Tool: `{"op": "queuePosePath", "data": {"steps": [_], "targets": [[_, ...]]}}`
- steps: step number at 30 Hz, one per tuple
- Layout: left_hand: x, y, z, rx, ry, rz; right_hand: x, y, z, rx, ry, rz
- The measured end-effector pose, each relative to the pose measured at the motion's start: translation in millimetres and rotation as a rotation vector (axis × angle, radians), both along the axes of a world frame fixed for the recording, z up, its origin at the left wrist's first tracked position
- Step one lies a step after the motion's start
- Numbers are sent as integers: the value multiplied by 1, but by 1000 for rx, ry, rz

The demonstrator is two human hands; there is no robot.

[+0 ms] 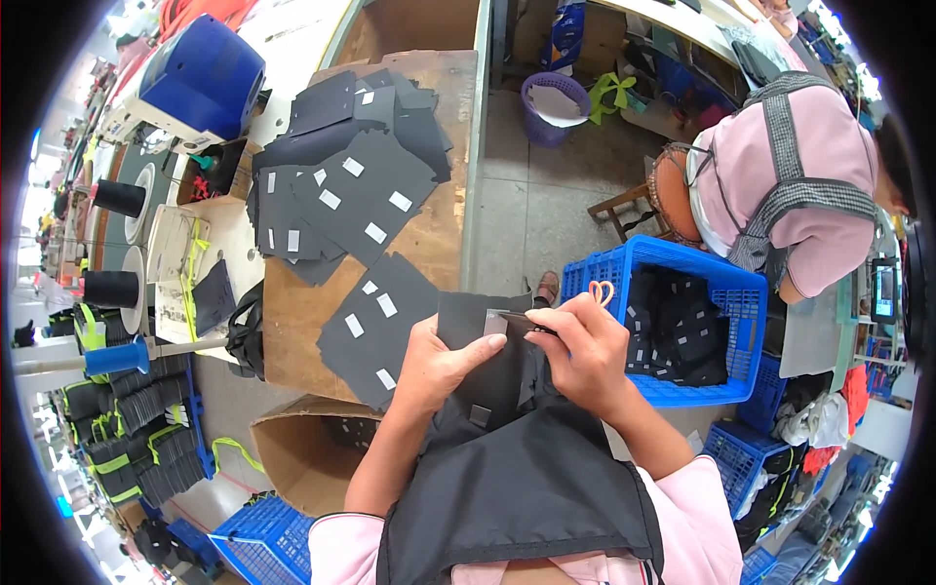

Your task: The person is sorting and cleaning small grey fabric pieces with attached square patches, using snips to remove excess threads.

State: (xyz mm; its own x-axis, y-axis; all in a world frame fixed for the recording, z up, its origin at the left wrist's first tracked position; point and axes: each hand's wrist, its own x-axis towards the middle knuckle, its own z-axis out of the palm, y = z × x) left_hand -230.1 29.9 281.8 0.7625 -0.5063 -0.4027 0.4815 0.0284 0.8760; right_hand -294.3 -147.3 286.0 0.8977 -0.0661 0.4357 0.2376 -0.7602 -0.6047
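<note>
L hand (436,363) pinches black fabric piece (478,336) on lap, thumb by its grey tab. R hand (585,346) closed round orange-handled snips (546,317), tips at tab. Blue crate (726,292) just right of piece holds some pieces; bigger pile (346,185) on wooden table (429,234) beyond it, so prob. much left.

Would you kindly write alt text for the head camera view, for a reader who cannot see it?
A person's left hand holds a black fabric piece while the right hand works small orange-handled scissors at a grey patch on it. More black pieces lie stacked on a wooden table; a blue crate sits at right.
</note>
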Motion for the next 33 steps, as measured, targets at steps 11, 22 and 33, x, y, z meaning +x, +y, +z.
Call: {"op": "queuePosePath", "data": {"steps": [11, 22, 33], "targets": [[0, 0, 0, 0, 7, -21, 6, -6, 1, -3, 14, 59], [5, 7, -19, -14, 74, -86, 31, -28, -2, 752, 443, 143], [6, -4, -36, -180, 220, 123, 21, -2, -19, 485, 290, -48]]}}
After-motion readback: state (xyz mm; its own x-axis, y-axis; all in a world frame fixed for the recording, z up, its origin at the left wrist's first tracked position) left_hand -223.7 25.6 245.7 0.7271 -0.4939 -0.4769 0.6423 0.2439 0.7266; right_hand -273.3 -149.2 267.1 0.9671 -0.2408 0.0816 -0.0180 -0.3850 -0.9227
